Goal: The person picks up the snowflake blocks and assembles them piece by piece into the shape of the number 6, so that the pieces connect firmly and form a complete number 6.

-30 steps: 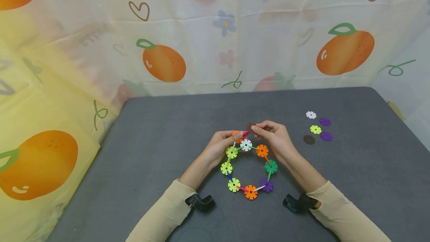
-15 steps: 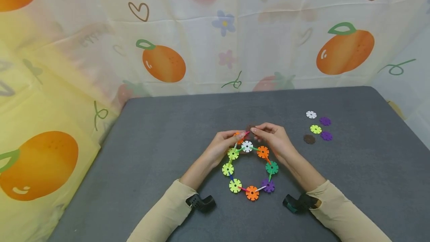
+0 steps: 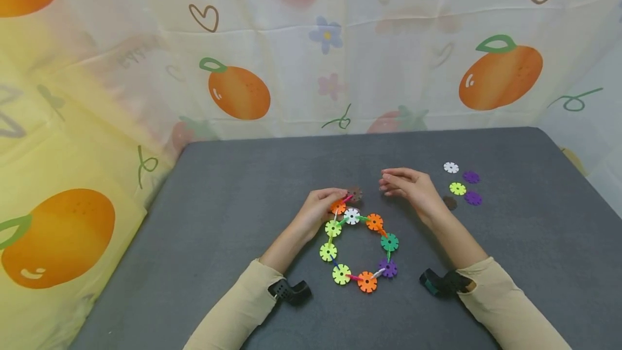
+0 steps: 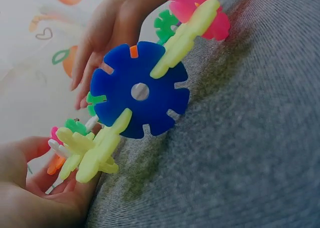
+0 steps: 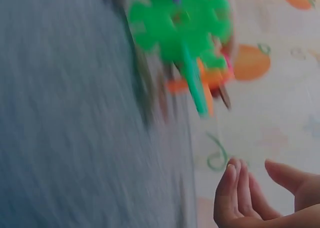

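Note:
A ring of interlocking notched plastic discs lies on the grey table, including a green disc (image 3: 390, 242) and a blue disc (image 4: 140, 90). A short branch sticks out at its far left, made of an orange disc (image 3: 338, 207), a pink disc (image 3: 347, 198) and a brown disc (image 3: 355, 194) at the end. My left hand (image 3: 318, 210) pinches this branch around the orange disc; its fingertips are partly hidden. To the right of the brown disc, apart from it, my right hand (image 3: 410, 190) hovers with relaxed fingers and nothing between them, as the right wrist view shows.
Loose discs lie at the right: a white disc (image 3: 451, 167), a yellow disc (image 3: 457, 188), two purple ones, and a brown one (image 3: 450, 203) partly hidden by my right hand. A printed cloth (image 3: 291, 69) hangs behind the table.
My right hand has let go of the brown disc and moved right, its fingers loosening. The brown disc stays on the branch. The ring has shifted slightly; my left hand keeps its grip.

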### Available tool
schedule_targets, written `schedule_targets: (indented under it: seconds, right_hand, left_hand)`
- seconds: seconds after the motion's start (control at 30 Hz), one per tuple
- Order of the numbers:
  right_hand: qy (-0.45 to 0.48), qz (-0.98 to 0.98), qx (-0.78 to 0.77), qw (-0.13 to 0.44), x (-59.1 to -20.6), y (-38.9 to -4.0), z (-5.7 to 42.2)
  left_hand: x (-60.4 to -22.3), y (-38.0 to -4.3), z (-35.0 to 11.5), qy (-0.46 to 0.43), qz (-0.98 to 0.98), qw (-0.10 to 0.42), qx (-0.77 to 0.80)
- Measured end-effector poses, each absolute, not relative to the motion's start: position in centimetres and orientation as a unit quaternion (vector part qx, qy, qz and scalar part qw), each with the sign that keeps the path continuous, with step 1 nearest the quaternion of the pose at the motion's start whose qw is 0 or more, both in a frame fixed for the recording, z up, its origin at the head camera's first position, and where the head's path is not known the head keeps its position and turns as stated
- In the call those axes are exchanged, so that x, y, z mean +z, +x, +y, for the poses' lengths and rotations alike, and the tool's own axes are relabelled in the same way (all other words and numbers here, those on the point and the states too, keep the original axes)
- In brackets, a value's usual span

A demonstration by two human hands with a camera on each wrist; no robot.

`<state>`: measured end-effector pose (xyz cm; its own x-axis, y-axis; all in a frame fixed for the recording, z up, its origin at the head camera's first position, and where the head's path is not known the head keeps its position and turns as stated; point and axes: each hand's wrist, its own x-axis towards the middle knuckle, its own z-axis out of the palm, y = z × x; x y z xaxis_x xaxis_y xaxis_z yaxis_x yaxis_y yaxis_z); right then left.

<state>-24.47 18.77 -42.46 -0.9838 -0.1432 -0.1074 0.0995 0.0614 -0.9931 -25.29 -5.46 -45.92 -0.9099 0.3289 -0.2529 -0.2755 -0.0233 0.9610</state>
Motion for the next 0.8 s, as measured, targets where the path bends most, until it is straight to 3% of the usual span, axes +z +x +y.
schedule_targets:
  seconds: [0.33,0.8]
  right_hand:
    - [0.021,0.664,-0.747,-0.006,-42.3,-25.4,23.2]
    - [0.237,0.739,-0.612,-0.149,-44.1,-26.5,27.2]
  left_hand:
    - [-46.3,-25.4,-5.5,0.017,0.67,0.21,0.712]
    - [-46.4,-25.4,-5.6,0.02,0.667,0.214,0.714]
